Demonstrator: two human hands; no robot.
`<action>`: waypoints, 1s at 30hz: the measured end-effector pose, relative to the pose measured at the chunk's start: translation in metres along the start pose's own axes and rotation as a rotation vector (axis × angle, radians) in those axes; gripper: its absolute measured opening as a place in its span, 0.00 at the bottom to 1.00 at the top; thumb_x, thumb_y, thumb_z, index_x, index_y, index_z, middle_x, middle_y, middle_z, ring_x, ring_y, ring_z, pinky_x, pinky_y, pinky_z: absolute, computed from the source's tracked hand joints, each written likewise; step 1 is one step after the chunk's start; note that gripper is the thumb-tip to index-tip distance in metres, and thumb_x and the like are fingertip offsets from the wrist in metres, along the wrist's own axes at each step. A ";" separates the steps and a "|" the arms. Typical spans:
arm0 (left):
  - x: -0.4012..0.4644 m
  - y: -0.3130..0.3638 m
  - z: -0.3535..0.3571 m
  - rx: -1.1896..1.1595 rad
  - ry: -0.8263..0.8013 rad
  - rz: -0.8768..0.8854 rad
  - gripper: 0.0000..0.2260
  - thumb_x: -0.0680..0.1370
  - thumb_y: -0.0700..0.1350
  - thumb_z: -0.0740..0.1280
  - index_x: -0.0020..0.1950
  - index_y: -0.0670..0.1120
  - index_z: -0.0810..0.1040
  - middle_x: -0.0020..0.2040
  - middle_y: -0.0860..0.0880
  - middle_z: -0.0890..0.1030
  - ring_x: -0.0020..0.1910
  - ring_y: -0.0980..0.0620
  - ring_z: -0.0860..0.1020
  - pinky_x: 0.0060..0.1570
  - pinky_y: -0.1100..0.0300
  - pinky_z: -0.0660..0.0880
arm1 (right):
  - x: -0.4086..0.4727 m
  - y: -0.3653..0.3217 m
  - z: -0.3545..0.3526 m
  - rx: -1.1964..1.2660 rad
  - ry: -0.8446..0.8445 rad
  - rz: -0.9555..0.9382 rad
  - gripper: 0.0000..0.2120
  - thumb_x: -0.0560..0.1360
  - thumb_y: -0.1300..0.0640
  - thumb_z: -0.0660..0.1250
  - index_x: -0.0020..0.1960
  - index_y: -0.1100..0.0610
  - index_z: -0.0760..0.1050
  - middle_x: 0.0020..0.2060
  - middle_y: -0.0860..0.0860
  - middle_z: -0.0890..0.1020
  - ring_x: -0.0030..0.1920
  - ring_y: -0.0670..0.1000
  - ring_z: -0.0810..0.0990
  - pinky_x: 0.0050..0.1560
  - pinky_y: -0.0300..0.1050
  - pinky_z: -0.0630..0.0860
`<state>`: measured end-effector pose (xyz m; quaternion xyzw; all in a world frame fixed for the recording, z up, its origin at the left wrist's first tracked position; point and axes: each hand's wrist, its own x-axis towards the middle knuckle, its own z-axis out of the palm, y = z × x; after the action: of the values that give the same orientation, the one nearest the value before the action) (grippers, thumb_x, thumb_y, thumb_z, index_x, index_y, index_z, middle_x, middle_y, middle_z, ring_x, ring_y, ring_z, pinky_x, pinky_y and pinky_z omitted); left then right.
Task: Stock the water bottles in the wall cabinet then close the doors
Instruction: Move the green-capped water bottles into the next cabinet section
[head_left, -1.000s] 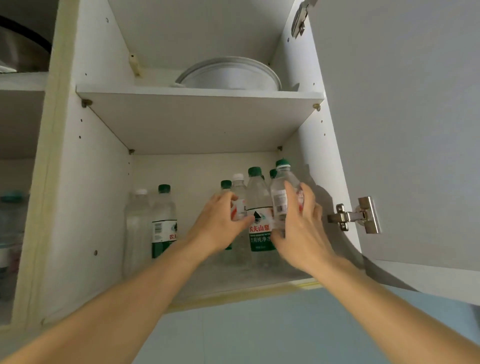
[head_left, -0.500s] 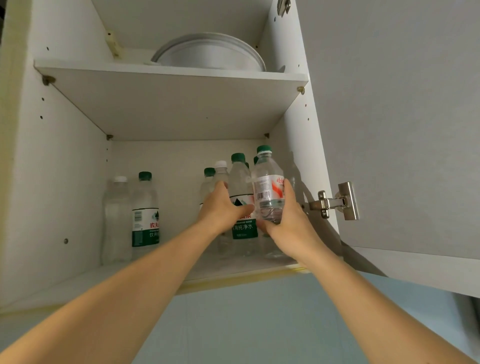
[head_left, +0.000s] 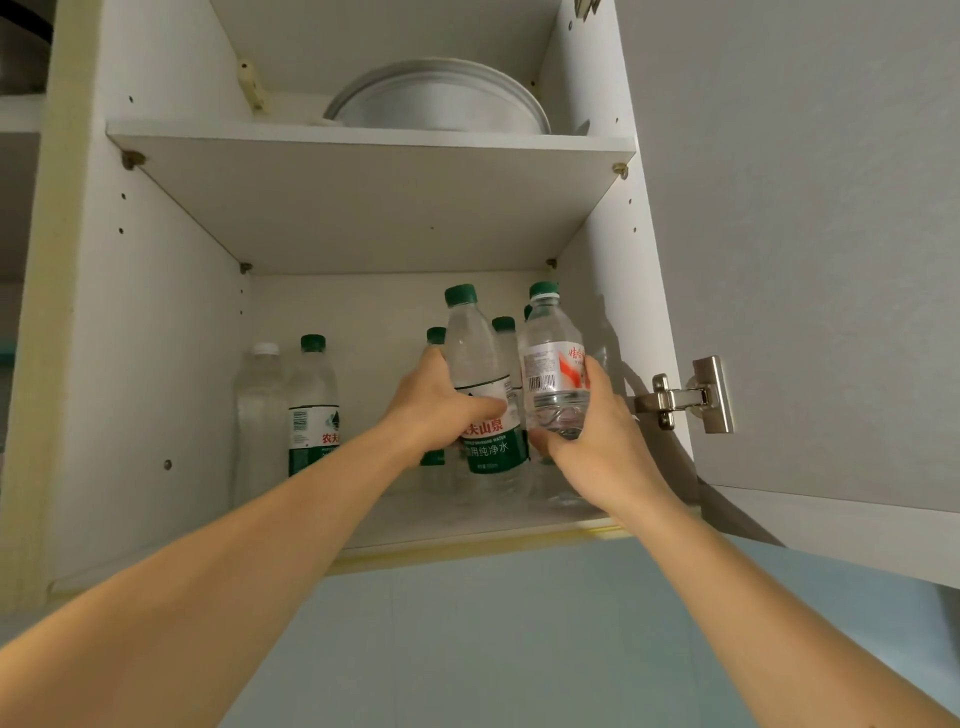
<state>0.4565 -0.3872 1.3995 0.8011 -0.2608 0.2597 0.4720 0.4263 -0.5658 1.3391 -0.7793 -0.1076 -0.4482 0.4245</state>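
Left hand (head_left: 441, 405) wraps green-label bottle (head_left: 480, 400), thumb across label, base on or just above lower shelf (head_left: 467, 517); cannot tell which. Right hand (head_left: 592, 441) cups red-label bottle (head_left: 553, 374) from underneath, at 3 o'clock of green one, lifted off shelf. Likely both being seated in front row beside stocked bottles. Two bottles (head_left: 291, 410) stand apart at 9 o'clock. Right door (head_left: 805, 260) open. Round pan (head_left: 441, 101) on upper shelf.

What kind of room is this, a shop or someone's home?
Most likely a home kitchen: a white wall cabinet with its door swung open, round dishes on the upper shelf, and water bottles on the lower one.
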 end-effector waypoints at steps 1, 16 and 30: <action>-0.002 -0.002 -0.008 0.011 -0.003 -0.011 0.27 0.71 0.44 0.79 0.62 0.52 0.66 0.58 0.47 0.79 0.57 0.46 0.80 0.57 0.42 0.81 | -0.001 -0.001 -0.001 -0.007 0.004 0.004 0.42 0.73 0.50 0.77 0.78 0.43 0.56 0.65 0.50 0.74 0.61 0.52 0.77 0.65 0.55 0.76; -0.002 -0.039 -0.104 0.207 -0.018 -0.215 0.15 0.75 0.43 0.76 0.51 0.55 0.71 0.49 0.49 0.82 0.45 0.53 0.82 0.32 0.59 0.80 | 0.006 -0.045 0.024 -0.096 -0.348 -0.155 0.47 0.68 0.41 0.79 0.77 0.44 0.55 0.62 0.44 0.81 0.59 0.49 0.82 0.60 0.50 0.79; 0.013 -0.069 -0.112 0.269 -0.016 -0.096 0.51 0.71 0.47 0.79 0.82 0.58 0.46 0.72 0.46 0.72 0.57 0.47 0.79 0.37 0.55 0.81 | 0.030 -0.071 0.101 -0.305 -0.489 -0.062 0.55 0.71 0.48 0.78 0.82 0.58 0.43 0.73 0.58 0.71 0.70 0.59 0.74 0.70 0.58 0.73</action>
<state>0.4929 -0.2609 1.4122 0.8708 -0.1887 0.2632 0.3700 0.4663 -0.4521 1.3789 -0.9154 -0.1617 -0.2709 0.2502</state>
